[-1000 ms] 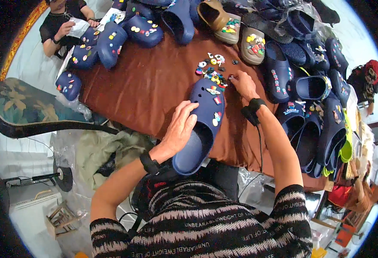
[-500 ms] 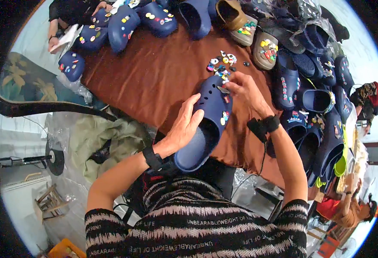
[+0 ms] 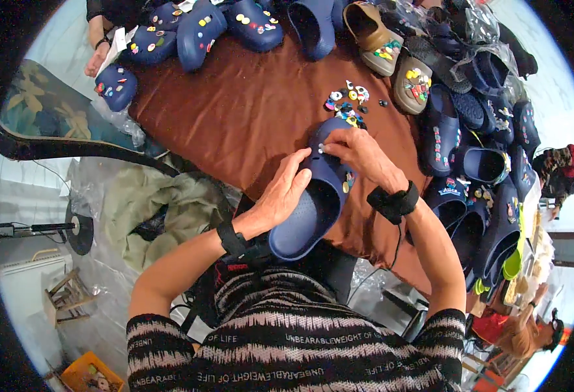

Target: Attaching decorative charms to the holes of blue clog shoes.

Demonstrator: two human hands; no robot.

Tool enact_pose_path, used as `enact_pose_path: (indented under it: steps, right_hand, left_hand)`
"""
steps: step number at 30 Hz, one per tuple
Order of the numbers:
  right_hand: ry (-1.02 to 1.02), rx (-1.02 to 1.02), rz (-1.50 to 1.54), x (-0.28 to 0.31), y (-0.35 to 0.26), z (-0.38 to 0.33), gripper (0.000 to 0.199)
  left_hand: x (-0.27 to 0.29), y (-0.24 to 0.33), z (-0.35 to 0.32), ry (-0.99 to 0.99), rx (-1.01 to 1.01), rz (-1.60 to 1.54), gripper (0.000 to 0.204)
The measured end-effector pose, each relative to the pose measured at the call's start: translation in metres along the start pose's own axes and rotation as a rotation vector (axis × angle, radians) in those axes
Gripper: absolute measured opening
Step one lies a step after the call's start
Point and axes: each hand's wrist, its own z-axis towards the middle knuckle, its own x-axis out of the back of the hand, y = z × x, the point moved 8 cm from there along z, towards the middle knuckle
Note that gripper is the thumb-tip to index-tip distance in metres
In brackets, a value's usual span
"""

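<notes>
A navy clog (image 3: 304, 223) with vent holes lies in front of me at the table's near edge, its toe pointing away. My left hand (image 3: 279, 199) is closed on the clog's left side, thumb along the opening. Over the clog's upper, my right hand (image 3: 359, 154) pinches a small whitish shoe charm (image 3: 321, 149) at the holes. Part of the upper is hidden under the right fingers. A few charms (image 3: 348, 179) sit on the clog's right side. Just beyond the toe is a loose pile of colourful charms (image 3: 350, 98).
A brown cloth (image 3: 235, 111) covers the table. Decorated navy clogs (image 3: 254, 25) line the far edge, with brown ones (image 3: 412, 85) at far right and more clogs (image 3: 441, 134) crowding the right side. Another person's hand (image 3: 96, 60) is at far left. A patterned chair (image 3: 58, 121) stands left.
My right hand has moved from the clog's right edge near the toe leftward and down onto its upper, carrying the charm. The left hand keeps hold of the clog.
</notes>
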Motion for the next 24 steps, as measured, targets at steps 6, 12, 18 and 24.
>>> enact_pose_path:
  steps: [6, 12, 18, 24]
  right_hand:
    - [-0.066, 0.037, 0.120, -0.003, 0.013, 0.014, 0.018]
    - [-0.139, 0.036, 0.250, -0.002, 0.003, 0.019, 0.013]
    - [-0.043, 0.158, 0.141, -0.005, 0.011, 0.013, 0.011]
    - [0.116, 0.225, -0.399, -0.010, -0.030, -0.011, 0.010]
  left_hand:
    - [-0.002, 0.004, 0.002, -0.003, -0.033, 0.027, 0.050]
    - [0.001, 0.004, 0.002, -0.004, -0.039, 0.029, 0.050]
    - [-0.003, 0.007, 0.003, -0.022, -0.045, 0.029, 0.051]
    - [0.000, 0.004, 0.001, -0.022, -0.038, 0.053, 0.052]
